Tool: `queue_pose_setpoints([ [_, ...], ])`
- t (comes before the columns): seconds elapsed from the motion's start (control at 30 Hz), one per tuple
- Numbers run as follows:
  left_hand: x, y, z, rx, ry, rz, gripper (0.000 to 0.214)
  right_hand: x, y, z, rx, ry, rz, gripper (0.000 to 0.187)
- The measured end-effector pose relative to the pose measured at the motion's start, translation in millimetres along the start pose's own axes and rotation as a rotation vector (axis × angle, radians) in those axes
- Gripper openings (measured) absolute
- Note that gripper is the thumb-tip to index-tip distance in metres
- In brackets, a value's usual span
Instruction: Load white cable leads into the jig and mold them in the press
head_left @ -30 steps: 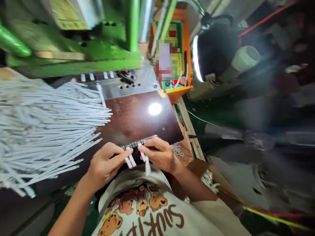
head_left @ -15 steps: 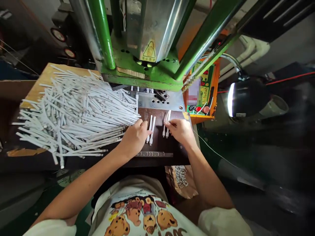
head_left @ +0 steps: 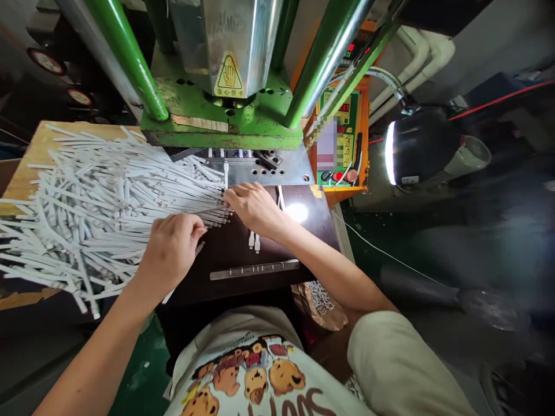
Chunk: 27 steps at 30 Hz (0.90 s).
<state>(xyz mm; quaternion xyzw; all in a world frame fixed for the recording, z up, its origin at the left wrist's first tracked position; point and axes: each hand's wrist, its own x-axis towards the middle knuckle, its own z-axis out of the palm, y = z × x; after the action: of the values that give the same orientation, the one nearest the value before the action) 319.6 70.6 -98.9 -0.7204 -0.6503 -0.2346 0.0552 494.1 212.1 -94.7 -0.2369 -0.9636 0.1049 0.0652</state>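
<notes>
A large heap of short white cables (head_left: 117, 196) with plug ends covers the left of the dark table. My left hand (head_left: 171, 251) is at the heap's front right side, fingers pinched; a white end shows just below the fingertips, but the grip itself is hidden. My right hand (head_left: 255, 211) reaches across to the heap's right edge, its fingertips closed on a white cable there. Beneath that hand lie two white cables with their plugs (head_left: 254, 241) toward me. A slotted metal strip (head_left: 255, 269) lies near the table's front edge.
A green press (head_left: 221, 127) with a hand-warning sign stands behind the table, over a metal plate (head_left: 286, 170). An orange control box (head_left: 347, 138) and a lit lamp (head_left: 392, 153) are at the right. Below the table edge sits a brown bag (head_left: 323, 306) of small white pieces.
My right hand has moved left from the cables at the table's right to the heap's edge. My left hand has moved left and nearer me, away from the cable pair. The camera view has shifted.
</notes>
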Motion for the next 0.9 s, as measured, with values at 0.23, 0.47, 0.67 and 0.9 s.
queue_pose_setpoints([
  [0.23,12,5,-37.4,-0.617,0.274,-0.444,0.019,-21,17,10,0.059,0.053,0.040,0.020],
  [0.47,-10,17,-34.2,-0.664,0.194,-0.359,0.025,8,-1,4,-0.001,-0.030,0.020,0.020],
  [0.67,-55,35,-8.6,-0.484,0.140,0.098,0.048,-75,-12,2,0.205,0.278,0.154,0.022],
  [0.9,-60,64,22.4,-0.457,0.005,0.141,0.028,-150,-46,24,0.538,0.430,0.210,0.007],
])
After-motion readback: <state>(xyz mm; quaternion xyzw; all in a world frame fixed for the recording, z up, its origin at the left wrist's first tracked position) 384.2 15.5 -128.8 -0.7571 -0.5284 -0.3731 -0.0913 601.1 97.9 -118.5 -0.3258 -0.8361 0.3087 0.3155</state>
